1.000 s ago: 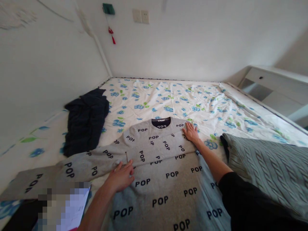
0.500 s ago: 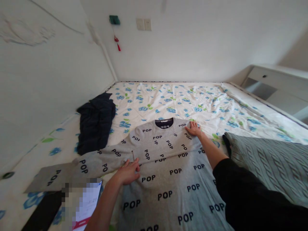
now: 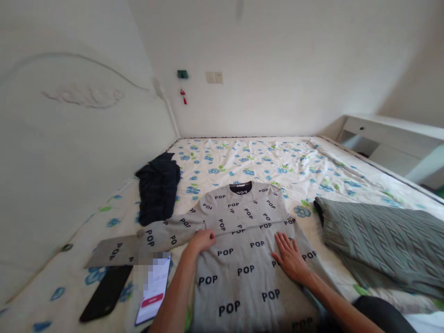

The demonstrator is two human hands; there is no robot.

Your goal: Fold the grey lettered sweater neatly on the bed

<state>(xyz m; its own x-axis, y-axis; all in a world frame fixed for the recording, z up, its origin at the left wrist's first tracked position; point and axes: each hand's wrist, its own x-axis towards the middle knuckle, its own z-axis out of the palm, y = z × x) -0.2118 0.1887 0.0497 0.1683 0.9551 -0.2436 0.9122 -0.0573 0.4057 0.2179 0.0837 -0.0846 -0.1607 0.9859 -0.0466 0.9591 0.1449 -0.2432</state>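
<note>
Left hand [image 3: 203, 241] and right hand [image 3: 289, 257] lie open, palm-down, on grey long-sleeved POP-print sweatshirt [image 3: 243, 282] spread on white blue-flowered quilt [image 3: 277, 159].

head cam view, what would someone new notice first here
The grey sweatshirt covered in black POP lettering stands out first, spread across the middle of the floral bedsheet, with the left hand and right hand on it. A grey-green cable-knit sweater lies to its right, and a dark crumpled garment to its left.
</note>
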